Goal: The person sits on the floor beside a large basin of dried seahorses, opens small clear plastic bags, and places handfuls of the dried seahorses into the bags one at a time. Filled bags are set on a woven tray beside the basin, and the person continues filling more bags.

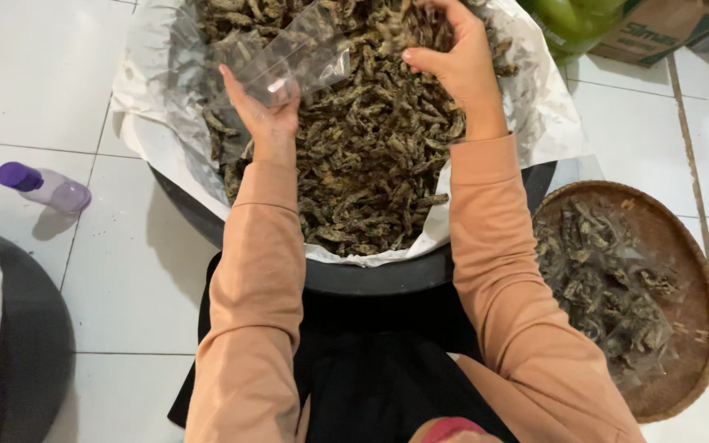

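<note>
Because the left hand (263, 111) grips the clear plastic bag (293, 61) only by its lower end, its mouth could sag and let the dried snacks (371, 139) spill back into the paper-lined black basin (371, 275). The right hand (453, 61) is cupped, grasping a handful, which may scatter. On the white tiled floor (43, 74) sit a woven tray (683, 246) of filled bags and a purple-capped bottle (43, 187).

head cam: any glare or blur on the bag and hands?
Head view: soft even light; clear bag in the left hand shows pale glare; right hand fingertips slightly motion-blurred over the dried pieces; purple-capped bottle casts a faint shadow on the tiles.
</note>
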